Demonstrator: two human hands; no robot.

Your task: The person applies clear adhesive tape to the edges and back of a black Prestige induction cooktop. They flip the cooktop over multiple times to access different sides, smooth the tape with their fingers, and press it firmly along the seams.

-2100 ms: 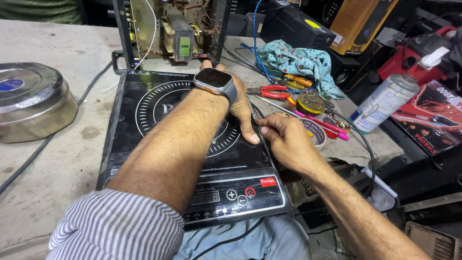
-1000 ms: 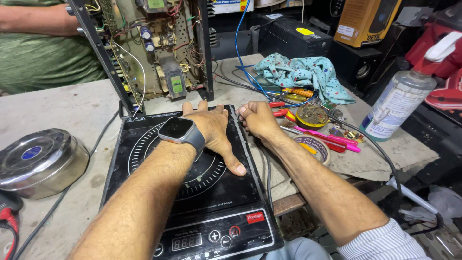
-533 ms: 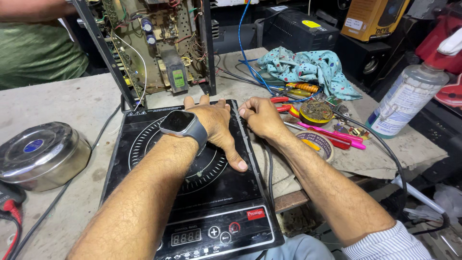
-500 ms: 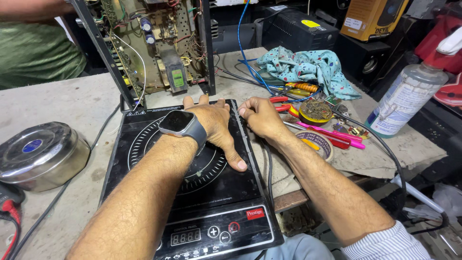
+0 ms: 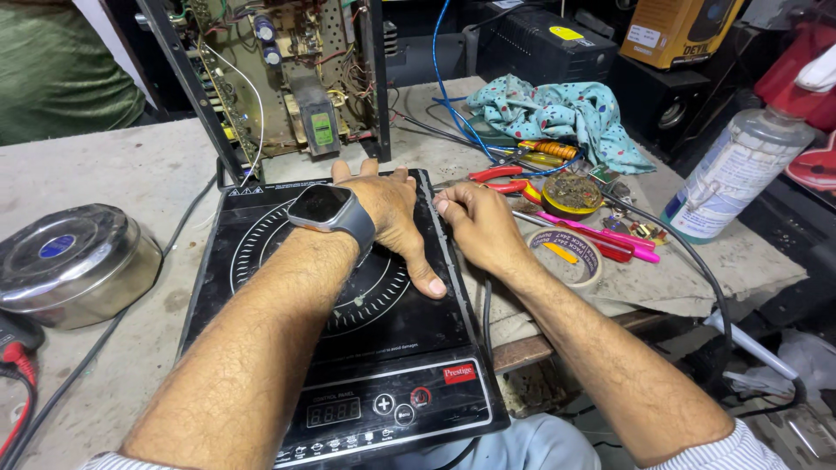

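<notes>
In the head view, a black induction cooktop (image 5: 348, 339) lies flat on the grey worktop (image 5: 131, 174), directly in front of the person. The left hand (image 5: 392, 213) rests on its glass top, palm down and open, with the fingers stretched toward the far edge and the thumb pointing back along the right side. A dark smartwatch (image 5: 326, 209) sits on the left wrist. The right hand (image 5: 479, 226) is at the right edge of the cooktop, touching it; its fingers are curled in against this edge, but I cannot tell if they grip anything.

Just beside the right hand lies a roll of tape (image 5: 570, 257), and behind it a round tin (image 5: 570, 191) and red-handled pliers (image 5: 501, 178). A pink pen-like tool (image 5: 610, 239) lies near the tape. A patterned teal cloth (image 5: 557, 113) is bunched up further back, and a clear plastic bottle (image 5: 731, 183) stands at the right side.

Behind the cooktop an open chassis with circuit boards (image 5: 287, 78) stands upright. On the left of the worktop sits a round steel container (image 5: 70, 261), well apart from the hands. Another person in a green shirt (image 5: 61, 70) is at the far left corner.
</notes>
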